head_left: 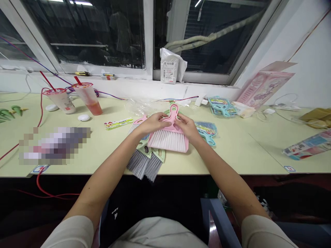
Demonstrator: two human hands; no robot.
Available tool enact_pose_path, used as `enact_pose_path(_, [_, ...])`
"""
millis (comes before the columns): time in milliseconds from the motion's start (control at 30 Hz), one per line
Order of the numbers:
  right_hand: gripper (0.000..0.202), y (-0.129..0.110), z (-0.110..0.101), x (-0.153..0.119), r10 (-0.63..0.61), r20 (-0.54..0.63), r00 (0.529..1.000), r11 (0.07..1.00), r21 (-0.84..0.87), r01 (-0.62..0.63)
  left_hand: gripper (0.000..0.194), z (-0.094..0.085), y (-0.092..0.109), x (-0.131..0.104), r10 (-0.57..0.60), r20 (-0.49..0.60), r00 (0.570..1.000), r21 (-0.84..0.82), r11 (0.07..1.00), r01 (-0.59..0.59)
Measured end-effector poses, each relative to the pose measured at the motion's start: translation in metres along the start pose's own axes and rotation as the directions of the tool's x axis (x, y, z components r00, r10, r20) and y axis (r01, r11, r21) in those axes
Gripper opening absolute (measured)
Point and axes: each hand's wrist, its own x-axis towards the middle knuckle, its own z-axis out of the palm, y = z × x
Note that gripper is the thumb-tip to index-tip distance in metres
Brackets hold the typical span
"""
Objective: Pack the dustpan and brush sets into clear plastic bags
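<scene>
A pink hand brush (168, 138) with white bristles lies over a pink dustpan (185, 147), their handles pointing away from me. My left hand (154, 123) grips the set at its left side, thumb on the pink top. My right hand (188, 128) is closed on the right side, its fingers near the handle's base. Beneath and to the left lie green brushes (141, 162) with grey bristles. Another pink brush (141, 120) is partly hidden behind my left hand. Blue brush sets (206, 132) lie just right of my right hand.
More packed blue sets (222, 106) lie at the back right, near a pink box (265, 86). Printed card strips (118, 123) and clear plastic wrap (137, 106) are left of centre. Two drink cups (89, 100) stand at the back left. The table edge (186, 174) runs before me.
</scene>
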Motion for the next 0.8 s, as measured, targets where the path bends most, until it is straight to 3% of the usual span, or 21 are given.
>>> enact_pose_path(100, [0.048,0.002,-0.006,0.004,0.006,-0.092,0.996,0.999,-0.031,-0.009,0.032,-0.007,-0.004,-0.004,-0.012,0.029,1.0,0.12,0.993,0.008])
enact_pose_path(200, [0.035,0.003,-0.01,0.004,-0.005,-0.051,0.999,0.999,-0.039,0.003,0.028,-0.007,-0.008,-0.005,-0.01,0.032,0.999,0.119,0.993,0.006])
enact_pose_path(333, [0.032,0.004,-0.009,0.001,0.029,0.02,0.999,0.998,-0.061,-0.028,0.031,-0.003,-0.011,-0.003,-0.009,-0.005,1.0,0.102,0.995,0.01])
enact_pose_path(467, [0.032,0.004,-0.012,0.003,0.068,-0.048,0.997,0.998,-0.001,-0.068,0.033,-0.001,-0.015,0.0,-0.052,-0.115,0.992,0.05,0.997,0.059])
enact_pose_path(533, [0.029,0.004,-0.018,0.008,0.096,-0.125,0.987,0.994,0.062,-0.089,0.032,0.001,-0.017,-0.001,-0.099,-0.15,0.984,-0.063,0.994,0.091])
enact_pose_path(667, [0.027,0.006,-0.033,0.02,0.215,-0.349,0.912,0.958,0.258,-0.127,0.039,0.011,-0.02,-0.003,-0.188,-0.04,0.981,-0.464,0.873,0.149])
enact_pose_path(733, [0.029,0.007,-0.034,0.025,0.25,-0.388,0.887,0.932,0.345,-0.111,0.043,0.017,-0.022,-0.003,-0.197,-0.036,0.98,-0.61,0.781,0.134])
enact_pose_path(800, [0.03,0.007,-0.027,0.025,0.242,-0.364,0.9,0.92,0.38,-0.094,0.047,0.023,-0.024,-0.001,-0.226,-0.079,0.971,-0.696,0.71,0.108])
